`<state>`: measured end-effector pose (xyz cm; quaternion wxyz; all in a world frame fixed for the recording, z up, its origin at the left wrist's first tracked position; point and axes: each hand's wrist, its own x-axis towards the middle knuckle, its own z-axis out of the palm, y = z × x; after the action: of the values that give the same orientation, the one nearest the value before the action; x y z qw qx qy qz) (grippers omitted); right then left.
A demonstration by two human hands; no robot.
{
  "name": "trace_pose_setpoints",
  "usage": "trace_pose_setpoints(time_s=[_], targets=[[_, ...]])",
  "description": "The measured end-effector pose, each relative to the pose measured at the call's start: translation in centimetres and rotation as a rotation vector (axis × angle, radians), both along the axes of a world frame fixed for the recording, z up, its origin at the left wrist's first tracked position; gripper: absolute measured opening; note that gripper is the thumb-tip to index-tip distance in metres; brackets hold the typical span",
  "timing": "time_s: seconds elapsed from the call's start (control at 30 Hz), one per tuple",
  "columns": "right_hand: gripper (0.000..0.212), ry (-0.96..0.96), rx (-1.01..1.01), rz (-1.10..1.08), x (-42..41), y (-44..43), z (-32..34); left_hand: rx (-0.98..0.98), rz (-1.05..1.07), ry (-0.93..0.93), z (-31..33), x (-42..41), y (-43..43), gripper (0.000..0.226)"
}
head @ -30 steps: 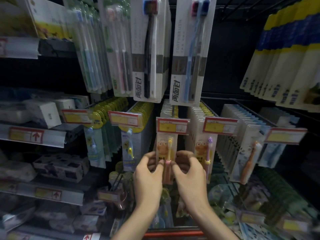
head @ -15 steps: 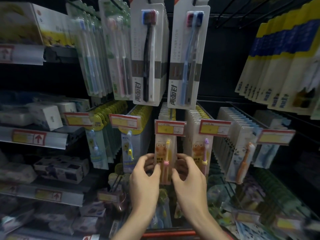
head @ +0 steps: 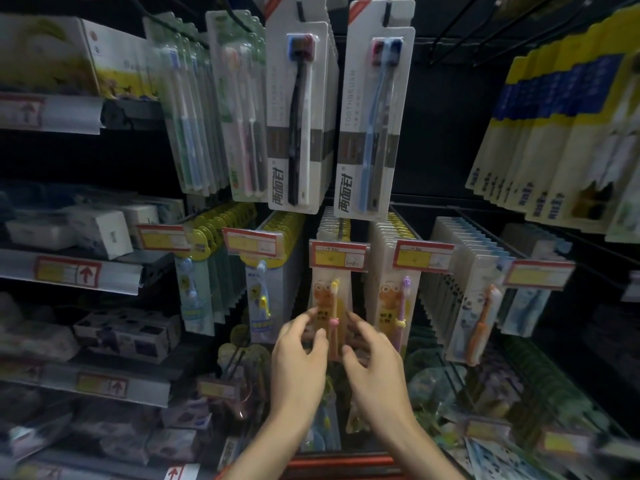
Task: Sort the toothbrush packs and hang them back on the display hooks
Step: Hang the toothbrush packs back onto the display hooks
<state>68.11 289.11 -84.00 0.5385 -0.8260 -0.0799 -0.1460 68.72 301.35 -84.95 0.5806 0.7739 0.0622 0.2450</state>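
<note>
An orange children's toothbrush pack (head: 328, 303) with a yellow brush hangs at the front of a hook row, just under a red and yellow price tag (head: 338, 255). My left hand (head: 298, 358) holds the pack's lower left edge, thumb on the front and fingers behind. My right hand (head: 375, 362) holds its lower right edge the same way, fingers loosely curved. To the right, a matching pack with a purple brush (head: 398, 306) hangs on the neighbouring hook. The hook itself is hidden behind the tag.
Tall white toothbrush packs (head: 298, 112) hang on hooks above. Blue children's packs (head: 194, 296) hang to the left, panda packs (head: 474, 306) to the right. Shelves with boxes (head: 100, 230) line the left. A red basket rim (head: 343, 462) lies below my arms.
Both hands have slipped slightly lower on the orange pack and their fingers have loosened. The pack stays hanging under its tag.
</note>
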Motion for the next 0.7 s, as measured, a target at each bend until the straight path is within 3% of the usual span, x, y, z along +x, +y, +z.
trace_pose_setpoints(time_s=[0.6,0.7], targets=[[0.048,-0.044,-0.121,-0.013,-1.2,-0.5,0.0,0.003,-0.075,0.065,0.5,-2.2,2.2,0.025],[0.082,0.113,-0.112,0.059,-1.1,0.0,-0.2,-0.078,-0.148,0.108,0.8,-2.2,2.1,0.035]])
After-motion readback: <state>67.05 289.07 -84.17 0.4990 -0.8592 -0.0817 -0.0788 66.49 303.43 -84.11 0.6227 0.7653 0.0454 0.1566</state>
